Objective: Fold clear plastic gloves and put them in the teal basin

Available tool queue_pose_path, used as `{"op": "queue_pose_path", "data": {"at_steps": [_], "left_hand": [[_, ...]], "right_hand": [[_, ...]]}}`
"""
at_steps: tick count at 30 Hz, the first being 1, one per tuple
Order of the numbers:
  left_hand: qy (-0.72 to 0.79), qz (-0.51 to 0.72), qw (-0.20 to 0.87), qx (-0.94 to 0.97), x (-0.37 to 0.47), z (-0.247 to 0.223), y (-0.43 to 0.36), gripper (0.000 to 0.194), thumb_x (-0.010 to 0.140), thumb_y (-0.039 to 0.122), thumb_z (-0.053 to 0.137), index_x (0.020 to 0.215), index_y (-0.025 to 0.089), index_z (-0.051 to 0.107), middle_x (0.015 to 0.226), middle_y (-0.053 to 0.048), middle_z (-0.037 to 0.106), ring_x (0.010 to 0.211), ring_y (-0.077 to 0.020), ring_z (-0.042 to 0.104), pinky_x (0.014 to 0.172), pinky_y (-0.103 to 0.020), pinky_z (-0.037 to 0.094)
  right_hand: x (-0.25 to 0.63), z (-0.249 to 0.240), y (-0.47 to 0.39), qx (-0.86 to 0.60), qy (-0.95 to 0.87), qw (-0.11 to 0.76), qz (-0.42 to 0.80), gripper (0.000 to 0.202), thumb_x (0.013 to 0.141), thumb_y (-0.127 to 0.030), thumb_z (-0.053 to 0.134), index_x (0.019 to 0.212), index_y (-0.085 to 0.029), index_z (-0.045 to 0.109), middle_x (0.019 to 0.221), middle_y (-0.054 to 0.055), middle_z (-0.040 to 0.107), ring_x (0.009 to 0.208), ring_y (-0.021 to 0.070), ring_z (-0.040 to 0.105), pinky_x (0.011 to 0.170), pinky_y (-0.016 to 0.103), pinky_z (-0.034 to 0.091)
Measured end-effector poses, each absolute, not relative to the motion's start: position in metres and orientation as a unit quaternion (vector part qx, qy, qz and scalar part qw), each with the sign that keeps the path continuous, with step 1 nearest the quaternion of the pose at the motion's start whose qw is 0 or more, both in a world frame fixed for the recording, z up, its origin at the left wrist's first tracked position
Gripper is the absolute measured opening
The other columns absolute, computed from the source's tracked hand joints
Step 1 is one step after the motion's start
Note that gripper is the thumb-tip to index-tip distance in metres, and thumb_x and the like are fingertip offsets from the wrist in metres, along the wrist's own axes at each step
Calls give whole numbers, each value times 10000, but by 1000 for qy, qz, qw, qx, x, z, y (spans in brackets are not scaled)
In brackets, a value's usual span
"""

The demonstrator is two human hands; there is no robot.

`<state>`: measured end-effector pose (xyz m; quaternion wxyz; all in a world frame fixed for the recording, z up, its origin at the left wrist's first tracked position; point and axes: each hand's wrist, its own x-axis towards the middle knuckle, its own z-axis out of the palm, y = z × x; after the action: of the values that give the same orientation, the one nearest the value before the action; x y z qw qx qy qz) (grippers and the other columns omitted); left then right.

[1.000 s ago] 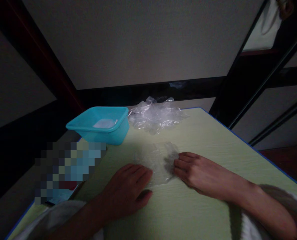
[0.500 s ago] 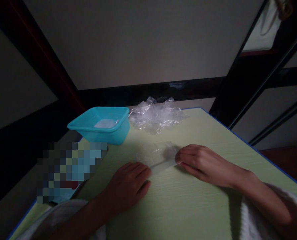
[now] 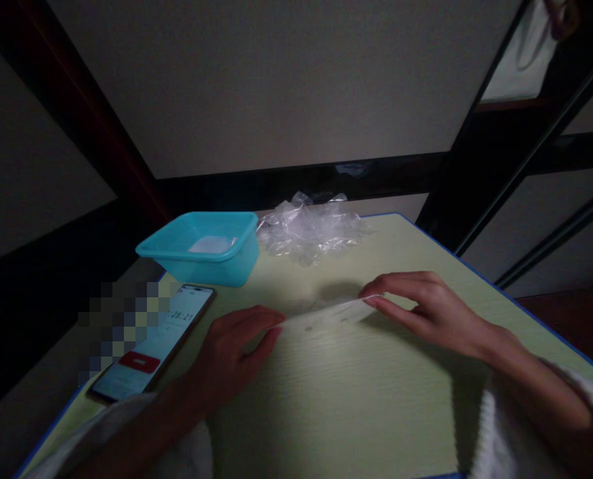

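A flat, clear plastic bag stretches between my two hands just above the table. My left hand pinches its left end between thumb and fingers. At the other end, my right hand grips the bag's right corner the same way. Beyond the hands lies a loose pile of crumpled clear plastic bags. To its left stands a turquoise plastic basin with something flat and whitish inside.
A lit phone showing a timer lies on the table's left side, partly blurred out. The pale green table has a blue edge. Behind it rises a panelled wall with a dark strip.
Both hands have raised the plastic bag off the table and hold it nearly level. The right hand has shifted slightly up and right. Basin and pile have stayed put.
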<state>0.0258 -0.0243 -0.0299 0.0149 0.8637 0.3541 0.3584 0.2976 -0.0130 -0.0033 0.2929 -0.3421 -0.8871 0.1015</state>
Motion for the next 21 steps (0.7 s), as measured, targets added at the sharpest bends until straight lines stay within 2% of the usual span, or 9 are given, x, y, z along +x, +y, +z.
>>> {"op": "queue_pose_path", "data": {"at_steps": [7,13,17,21], "left_hand": [[345,388,19,854,26,-13,-32,165,855,188,483,779,217,626,693,20,716,585,-126,671,539,-205,541],[366,425,76,825,20,-5,-42,129,828,232,552,739,267,637,629,66,697,511,-116,639,505,-225,529],[369,464,232,771,23,1,-40,119,806,211,572,714,256,631,545,74,675,439,-111,610,451,-219,510],[421,431,392,695,26,-1,-27,228,784,223,539,561,200,579,475,40,636,413,-115,594,414,-211,487]], "right_hand": [[299,6,-20,-351,-843,384,140,154,858,-257,541,785,-183,655,740,26,704,641,125,651,558,205,496],[294,12,-26,-361,-794,424,245,164,805,-288,609,697,-177,662,639,12,683,559,109,618,503,204,473],[285,11,-24,-366,-725,452,369,167,751,-318,662,693,-163,650,581,-6,654,501,91,580,449,192,436],[278,4,-15,-396,-659,422,480,208,699,-334,706,676,-141,632,534,-28,612,453,62,521,437,180,393]]}}
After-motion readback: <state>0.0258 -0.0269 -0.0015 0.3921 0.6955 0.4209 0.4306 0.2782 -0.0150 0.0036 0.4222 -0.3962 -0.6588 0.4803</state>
